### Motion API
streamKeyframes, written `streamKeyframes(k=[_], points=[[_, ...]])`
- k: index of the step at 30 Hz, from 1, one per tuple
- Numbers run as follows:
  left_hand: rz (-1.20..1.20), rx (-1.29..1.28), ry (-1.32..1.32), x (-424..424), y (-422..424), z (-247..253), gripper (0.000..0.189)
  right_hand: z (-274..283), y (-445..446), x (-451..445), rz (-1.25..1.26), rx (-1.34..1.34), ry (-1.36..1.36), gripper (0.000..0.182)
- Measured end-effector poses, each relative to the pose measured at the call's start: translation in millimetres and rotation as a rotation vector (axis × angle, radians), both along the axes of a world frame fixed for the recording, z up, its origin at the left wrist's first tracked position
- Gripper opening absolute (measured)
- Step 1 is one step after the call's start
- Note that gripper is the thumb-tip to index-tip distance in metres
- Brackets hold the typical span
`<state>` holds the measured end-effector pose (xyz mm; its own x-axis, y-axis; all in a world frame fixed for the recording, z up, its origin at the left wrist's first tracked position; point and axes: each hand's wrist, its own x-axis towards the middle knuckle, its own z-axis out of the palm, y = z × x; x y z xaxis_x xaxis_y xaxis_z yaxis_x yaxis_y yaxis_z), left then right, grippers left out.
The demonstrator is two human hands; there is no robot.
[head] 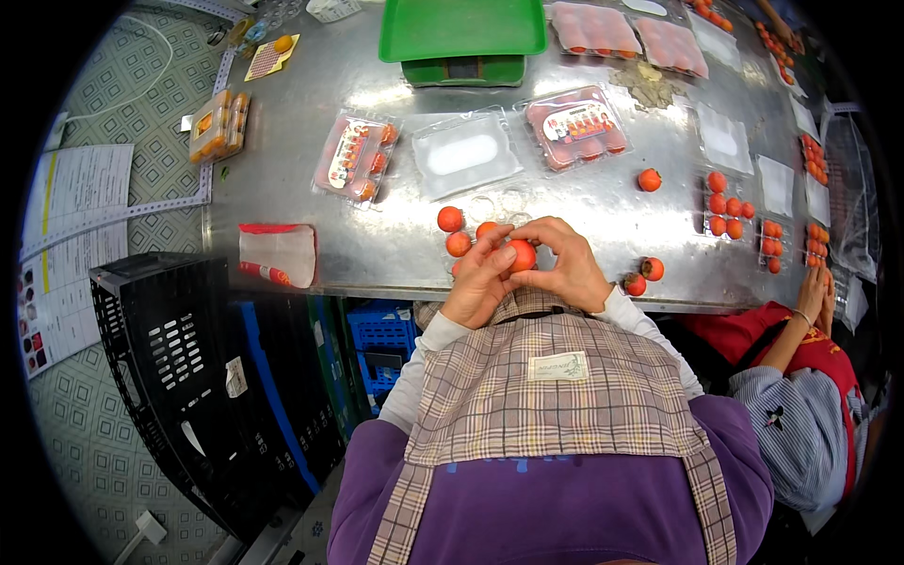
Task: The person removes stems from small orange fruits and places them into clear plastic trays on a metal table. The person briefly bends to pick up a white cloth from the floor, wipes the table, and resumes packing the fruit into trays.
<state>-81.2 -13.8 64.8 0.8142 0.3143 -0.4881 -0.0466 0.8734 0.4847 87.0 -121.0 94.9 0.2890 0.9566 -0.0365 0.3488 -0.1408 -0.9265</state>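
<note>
Between my left hand (477,286) and my right hand (568,260) is an orange-red persimmon (523,256), held by the fingers of both. Below them, partly hidden by my hands, lies a clear plastic clamshell tray (482,209) with several persimmons (458,244) in its left cups. At least two cups at its far edge are bare. Behind it is its open lid (462,157), with a white oval pad. Three loose persimmons lie to the right: one farther back (650,180) and a pair (644,276) near the table edge.
Filled, labelled clamshells (357,159) (578,128) flank the lid on the metal table (282,141). A green tray (462,28) tops a scale at the back. At right, a co-worker's hands (813,296) touch fruit near several open clamshells (725,205). Black crates (191,353) stand left.
</note>
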Motion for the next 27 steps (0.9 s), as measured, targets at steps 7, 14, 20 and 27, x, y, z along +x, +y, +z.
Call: streamKeyframes(k=[7, 14, 20, 27], points=[[0.025, 0.085, 0.024, -1.1, -1.3, 3.3, 0.071, 1.6, 0.3, 1.1, 0.052, 0.050, -0.016, 0.060], [0.043, 0.197, 0.010, 1.6, -2.1, 11.9, 0.078, 2.6, -2.2, 1.4, 0.048, 0.064, -0.036, 0.056], [0.062, 0.148, 0.013, 2.8, -1.3, 19.1, 0.076, 1.5, -3.0, -0.7, 0.022, 0.072, 0.016, 0.061], [0.083, 0.347, 0.119, 3.5, -3.4, 4.7, 0.071, 4.8, -0.4, -3.8, 0.039, 0.044, 0.047, 0.066]])
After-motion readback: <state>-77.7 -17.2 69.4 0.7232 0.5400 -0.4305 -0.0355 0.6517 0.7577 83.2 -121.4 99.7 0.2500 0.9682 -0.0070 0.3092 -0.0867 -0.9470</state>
